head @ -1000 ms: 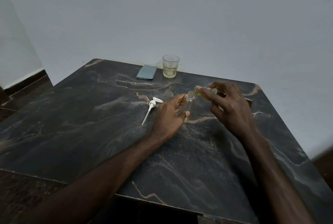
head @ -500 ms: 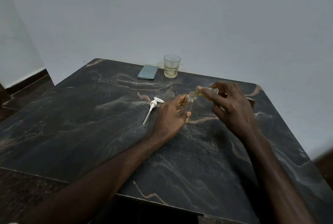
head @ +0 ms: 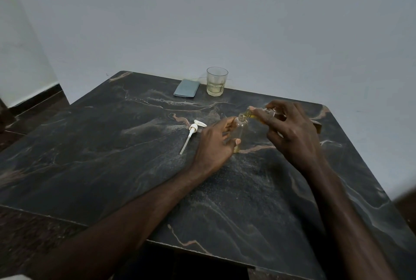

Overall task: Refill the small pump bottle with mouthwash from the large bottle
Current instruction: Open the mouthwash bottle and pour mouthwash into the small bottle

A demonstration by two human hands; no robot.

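Note:
The small clear pump bottle (head: 241, 131) stands upright on the dark marble table (head: 112, 144), its neck uncapped and a little yellowish liquid at its base. My left hand (head: 216, 144) wraps around its left side. My right hand (head: 292, 135) holds the large bottle (head: 254, 115) tipped nearly flat, yellow liquid inside, its mouth touching the small bottle's neck. Most of the large bottle is hidden by my fingers. The white pump head (head: 194, 130) with its dip tube lies on the table, left of my left hand.
At the table's far edge, against the wall, stand a glass tumbler (head: 216, 81) with pale liquid and a flat grey-blue phone (head: 186, 88). A small brown object (head: 316, 125) shows behind my right hand.
Both hands and both bottles stay in the same pose. The view has shifted slightly.

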